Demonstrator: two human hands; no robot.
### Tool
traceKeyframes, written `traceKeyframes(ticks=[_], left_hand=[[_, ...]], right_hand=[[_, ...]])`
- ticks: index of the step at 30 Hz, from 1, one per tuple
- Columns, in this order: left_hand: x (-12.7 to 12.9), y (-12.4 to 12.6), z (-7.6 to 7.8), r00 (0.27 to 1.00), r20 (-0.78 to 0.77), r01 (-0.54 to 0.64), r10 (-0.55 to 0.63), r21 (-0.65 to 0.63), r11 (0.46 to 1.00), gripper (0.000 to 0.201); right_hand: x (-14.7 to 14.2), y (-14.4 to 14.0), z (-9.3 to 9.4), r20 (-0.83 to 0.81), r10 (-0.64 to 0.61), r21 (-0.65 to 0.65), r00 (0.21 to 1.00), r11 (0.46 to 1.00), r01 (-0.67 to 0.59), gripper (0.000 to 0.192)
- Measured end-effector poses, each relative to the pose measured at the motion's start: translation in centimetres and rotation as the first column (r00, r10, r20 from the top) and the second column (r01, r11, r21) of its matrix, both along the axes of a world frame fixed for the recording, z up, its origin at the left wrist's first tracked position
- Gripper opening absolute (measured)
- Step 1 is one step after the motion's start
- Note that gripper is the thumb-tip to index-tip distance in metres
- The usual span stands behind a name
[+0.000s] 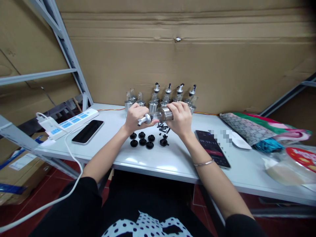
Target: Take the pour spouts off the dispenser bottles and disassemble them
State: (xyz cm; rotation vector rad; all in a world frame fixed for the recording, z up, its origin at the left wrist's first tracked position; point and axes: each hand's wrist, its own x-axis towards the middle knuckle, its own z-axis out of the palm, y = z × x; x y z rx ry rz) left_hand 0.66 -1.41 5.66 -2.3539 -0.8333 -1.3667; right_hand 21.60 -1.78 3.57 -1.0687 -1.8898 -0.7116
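A glass oil bottle with a steel sleeve (167, 114) lies sideways in the air over the table, its neck to the left. My right hand (181, 119) is wrapped round the steel body. At the neck end, my left hand (135, 118) is closed about the silver pour spout (146, 119), whose tip points left toward me. Whether the spout is fully seated I cannot tell. Below lie several black round stoppers (142, 141), some small black strips (163, 127) and a black spout piece (164, 142). Behind my hands stand several bottles (153, 106), some topped with spouts (181, 88).
To the left are a phone (88, 131) and a white power strip (74, 123) with a cable. A phone with a running timer (212, 148), a white mouse (240, 141), wrapped fabric (261, 130) and a tape roll (288, 168) lie right. Cardboard (172, 59) backs the table.
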Motion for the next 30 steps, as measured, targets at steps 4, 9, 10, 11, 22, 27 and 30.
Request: traceKeyframes(ticks=[4, 9, 10, 11, 22, 27, 30], left_hand=[[-0.4, 0.3, -0.1, 1.000, 0.028, -0.004, 0.003, 0.025, 1.000, 0.062], [-0.8, 0.7, -0.2, 0.998, 0.063, 0.018, -0.023, 0.087, 0.996, 0.063], [-0.8, 0.7, -0.2, 0.998, 0.056, 0.021, -0.026, 0.094, 0.995, 0.064], [-0.8, 0.7, -0.2, 0.999, 0.040, 0.024, -0.028, 0.094, 0.995, 0.064], [0.9, -0.6, -0.9, 0.989, -0.080, 0.135, -0.122, 0.198, 0.971, 0.063], [1.2, -0.6, -0.9, 0.979, -0.014, 0.197, -0.202, 0.303, 0.933, 0.059], [1.3, -0.7, -0.9, 0.968, 0.009, 0.235, -0.251, 0.320, 0.918, 0.056]], right_hand=[[-0.2, -0.2, 0.0, 0.030, 0.026, -0.041, 0.999, 0.999, -0.024, 0.038], [-0.4, -0.4, 0.2, 0.062, 0.057, -0.090, 0.996, 0.995, -0.052, 0.037], [-0.4, -0.3, 0.2, 0.056, 0.065, -0.088, 0.996, 0.994, -0.060, 0.037], [-0.4, -0.3, 0.2, 0.047, 0.071, -0.078, 0.996, 0.995, -0.067, 0.036], [1.2, 0.9, -0.7, -0.020, 0.061, 0.085, 0.998, 0.995, -0.059, 0.031], [1.3, 1.1, -0.9, -0.020, 0.125, 0.185, 0.992, 0.975, -0.119, 0.037], [1.4, 1.2, -0.8, -0.010, 0.134, 0.181, 0.991, 0.975, -0.130, 0.039]])
